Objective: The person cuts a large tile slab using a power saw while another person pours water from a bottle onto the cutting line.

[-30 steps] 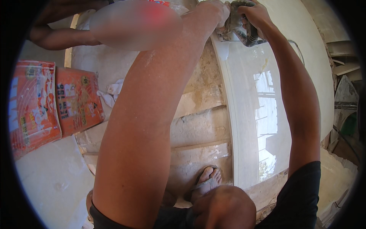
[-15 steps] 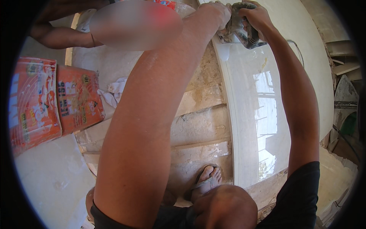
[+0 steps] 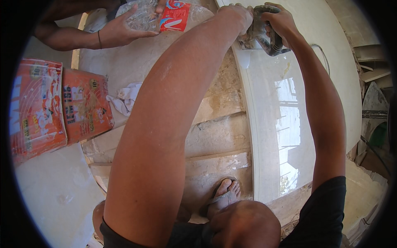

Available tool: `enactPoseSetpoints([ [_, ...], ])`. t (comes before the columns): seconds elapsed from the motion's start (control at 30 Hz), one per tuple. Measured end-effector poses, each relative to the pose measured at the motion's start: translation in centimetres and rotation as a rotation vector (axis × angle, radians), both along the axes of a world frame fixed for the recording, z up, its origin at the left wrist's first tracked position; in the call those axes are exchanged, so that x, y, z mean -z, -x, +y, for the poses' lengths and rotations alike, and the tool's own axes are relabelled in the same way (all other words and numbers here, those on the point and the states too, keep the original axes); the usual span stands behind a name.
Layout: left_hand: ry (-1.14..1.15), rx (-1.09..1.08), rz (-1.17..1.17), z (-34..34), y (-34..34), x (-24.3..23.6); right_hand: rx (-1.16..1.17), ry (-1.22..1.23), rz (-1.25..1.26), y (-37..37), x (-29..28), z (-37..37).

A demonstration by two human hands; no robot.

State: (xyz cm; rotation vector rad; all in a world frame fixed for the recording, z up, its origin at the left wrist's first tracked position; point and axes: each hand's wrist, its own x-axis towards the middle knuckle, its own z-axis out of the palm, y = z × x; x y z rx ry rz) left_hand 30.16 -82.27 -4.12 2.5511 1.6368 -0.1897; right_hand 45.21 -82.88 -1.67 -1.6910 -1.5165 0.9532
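Observation:
At the far edge of the view, both my hands are on a dusty hand-held power tool point(image 3: 264, 41) that looks like a circular saw, with a black loop handle. My right hand point(image 3: 281, 20) wraps around that handle. Closed over the tool's left side, my left hand point(image 3: 242, 15) partly hides its body. The tool rests on a large glossy cream tile point(image 3: 269, 124), near its left edge. Just left of my left hand, another person's hands point(image 3: 120, 31) hold a clear plastic bottle point(image 3: 142, 14) with a red label point(image 3: 175, 16).
Orange-red bags or boxes point(image 3: 84, 103) stand at the left beside a crumpled white cloth point(image 3: 126, 97). A pale slab point(image 3: 53, 190) lies at lower left. My sandalled foot point(image 3: 225, 192) is close to the tile's left edge. Broken pieces point(image 3: 374, 99) and a cable point(image 3: 324, 56) are at right.
My hands and the tool have shifted very slightly down and right. The other person's hands and the bottle, blurred over before, now show plainly.

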Motion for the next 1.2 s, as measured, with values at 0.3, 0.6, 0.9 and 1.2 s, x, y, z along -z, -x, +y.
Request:
enactPoseSetpoints([
  [0.3, -0.017, -0.040, -0.039, -0.7, 0.0, 0.4, -0.005, 0.011, -0.026, -0.4, 0.3, -0.3],
  [0.6, -0.023, -0.036, -0.040, -0.7, 0.0, 1.1, -0.061, 0.029, 0.050, -1.5, 1.4, -0.9],
  [0.9, -0.045, -0.049, -0.005, -2.5, -0.6, 0.1, -0.058, 0.023, 0.062, -1.6, 1.2, -1.7],
  [1.2, -0.001, 0.003, -0.023, -2.5, -0.3, 0.1, -0.055, 0.023, 0.043, -2.0, 1.2, -2.2],
])
